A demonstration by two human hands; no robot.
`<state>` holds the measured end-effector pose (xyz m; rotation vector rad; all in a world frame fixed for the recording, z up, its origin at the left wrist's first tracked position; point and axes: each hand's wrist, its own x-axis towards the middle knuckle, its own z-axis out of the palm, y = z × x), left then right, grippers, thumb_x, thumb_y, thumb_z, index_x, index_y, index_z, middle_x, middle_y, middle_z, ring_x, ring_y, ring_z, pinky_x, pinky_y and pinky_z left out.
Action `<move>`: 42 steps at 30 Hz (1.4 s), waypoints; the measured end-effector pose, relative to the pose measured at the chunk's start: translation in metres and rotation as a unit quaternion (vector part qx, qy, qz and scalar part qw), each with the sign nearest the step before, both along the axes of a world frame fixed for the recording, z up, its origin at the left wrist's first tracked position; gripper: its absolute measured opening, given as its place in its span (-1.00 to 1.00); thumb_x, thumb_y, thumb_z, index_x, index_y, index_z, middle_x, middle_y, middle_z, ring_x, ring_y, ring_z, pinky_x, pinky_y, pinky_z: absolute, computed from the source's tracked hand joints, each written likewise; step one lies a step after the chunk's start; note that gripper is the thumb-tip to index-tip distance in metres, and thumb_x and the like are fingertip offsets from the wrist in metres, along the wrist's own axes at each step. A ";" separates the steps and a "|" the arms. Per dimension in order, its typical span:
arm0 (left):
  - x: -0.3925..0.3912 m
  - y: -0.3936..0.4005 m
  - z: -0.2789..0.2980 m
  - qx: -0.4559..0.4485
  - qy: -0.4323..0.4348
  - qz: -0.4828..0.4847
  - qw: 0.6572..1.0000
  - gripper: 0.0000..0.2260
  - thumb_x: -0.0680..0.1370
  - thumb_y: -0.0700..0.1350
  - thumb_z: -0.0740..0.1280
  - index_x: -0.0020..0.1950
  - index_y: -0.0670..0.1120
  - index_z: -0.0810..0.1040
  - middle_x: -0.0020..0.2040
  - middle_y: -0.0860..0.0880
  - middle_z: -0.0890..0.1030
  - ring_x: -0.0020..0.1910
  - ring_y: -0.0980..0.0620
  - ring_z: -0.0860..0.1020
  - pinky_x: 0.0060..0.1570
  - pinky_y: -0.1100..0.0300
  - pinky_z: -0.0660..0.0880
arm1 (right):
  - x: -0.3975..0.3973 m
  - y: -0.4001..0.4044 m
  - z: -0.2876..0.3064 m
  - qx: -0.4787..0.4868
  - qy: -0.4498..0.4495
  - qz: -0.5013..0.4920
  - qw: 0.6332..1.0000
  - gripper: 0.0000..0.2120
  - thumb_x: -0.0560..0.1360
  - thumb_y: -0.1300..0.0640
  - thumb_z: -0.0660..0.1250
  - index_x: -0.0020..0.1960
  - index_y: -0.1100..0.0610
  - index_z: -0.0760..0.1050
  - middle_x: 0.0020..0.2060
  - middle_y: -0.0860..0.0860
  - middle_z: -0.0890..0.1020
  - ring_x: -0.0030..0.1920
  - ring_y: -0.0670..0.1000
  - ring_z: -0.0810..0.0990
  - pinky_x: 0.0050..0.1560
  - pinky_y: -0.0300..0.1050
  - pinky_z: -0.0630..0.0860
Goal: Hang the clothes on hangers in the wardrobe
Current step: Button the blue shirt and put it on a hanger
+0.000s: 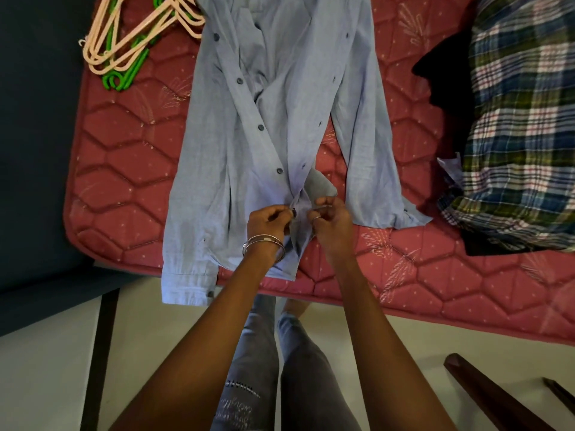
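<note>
Both hands, left hand (269, 220) and right hand (329, 217), pinching the blue shirt's (280, 119) lowest button at frame centre. Shirt flat on red mattress (124, 169); hangers (130, 35) upper left. Best: placket edges aligned, fabric taut, button eased through.

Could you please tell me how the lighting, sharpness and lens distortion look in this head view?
Head view: soft, even light with no glare; the blue shirt and mattress are sharp; the black garment beside the plaid shirt is too dark for detail; both hands, left hand and right hand, look slightly soft; the wide angle bows the mattress edge and stretches the forearms.
</note>
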<state>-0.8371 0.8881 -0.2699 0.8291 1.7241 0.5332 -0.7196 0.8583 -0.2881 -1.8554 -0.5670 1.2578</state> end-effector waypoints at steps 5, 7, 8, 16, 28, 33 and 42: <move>0.002 0.002 -0.002 0.016 0.028 -0.046 0.998 -0.92 0.46 -0.21 0.43 -0.08 -0.18 0.68 -0.23 -0.13 0.66 -0.20 -0.16 0.64 -0.08 -0.05 0.61 | -0.011 -0.004 0.009 0.136 -0.265 0.145 0.944 -0.84 0.35 0.30 0.35 -0.08 0.21 0.59 -0.11 0.14 0.60 -0.07 0.08 0.53 -0.08 -0.12 0.45; 0.002 0.004 -0.003 0.032 0.056 -0.064 0.996 -0.91 0.46 -0.21 0.42 -0.08 -0.20 0.68 -0.23 -0.14 0.67 -0.24 -0.12 0.63 -0.13 0.08 0.60 | -0.012 -0.005 0.006 0.138 -0.250 0.159 0.945 -0.84 0.41 0.26 0.35 -0.04 0.22 0.64 -0.13 0.14 0.65 -0.12 0.10 0.61 -0.10 -0.02 0.56; 0.003 0.005 -0.002 0.043 0.076 -0.077 0.993 -0.90 0.47 -0.21 0.42 -0.08 -0.21 0.68 -0.21 -0.16 0.67 -0.25 -0.10 0.61 -0.16 0.15 0.58 | -0.010 -0.006 0.004 0.125 -0.229 0.152 0.953 -0.84 0.44 0.24 0.36 -0.02 0.22 0.65 -0.12 0.13 0.67 -0.12 0.10 0.64 -0.08 0.03 0.59; 0.000 0.005 0.002 0.097 0.072 -0.075 0.990 -0.66 0.40 -0.31 0.44 0.14 -0.07 0.56 -0.38 0.00 0.59 -0.43 0.24 0.51 -0.27 0.37 0.50 | -0.006 0.002 0.011 0.105 -0.242 0.189 0.946 -0.88 0.39 0.37 0.38 -0.11 0.28 0.66 -0.26 0.14 0.69 -0.28 0.11 0.64 -0.20 -0.09 0.56; -0.006 0.012 -0.004 -0.013 -0.023 -0.076 0.997 -0.73 0.45 -0.31 0.40 0.10 -0.07 0.51 -0.34 -0.07 0.57 -0.36 0.11 0.54 -0.15 0.12 0.56 | 0.000 -0.004 0.000 0.043 -0.011 0.136 0.990 -0.84 0.50 0.20 0.37 0.05 0.21 0.59 -0.17 0.06 0.66 -0.17 0.03 0.63 -0.08 -0.03 0.59; -0.011 0.008 -0.008 -0.044 -0.044 -0.071 0.996 -0.71 0.48 -0.30 0.39 0.13 -0.01 0.49 -0.18 -0.16 0.65 -0.19 -0.09 0.62 -0.05 0.03 0.60 | 0.008 0.004 0.005 0.133 -0.203 0.250 0.937 -0.90 0.43 0.31 0.39 -0.07 0.27 0.64 -0.22 0.12 0.69 -0.25 0.11 0.64 -0.20 -0.04 0.56; -0.008 0.008 -0.007 -0.151 -0.082 0.008 0.985 -0.73 0.46 -0.46 0.30 0.04 -0.14 0.48 -0.31 -0.21 0.59 -0.43 -0.13 0.58 -0.25 -0.10 0.61 | -0.008 0.011 0.005 -0.014 -0.155 0.099 0.983 -0.68 0.42 0.25 0.47 0.15 0.26 0.51 -0.16 0.07 0.60 -0.17 -0.02 0.54 -0.20 -0.41 0.44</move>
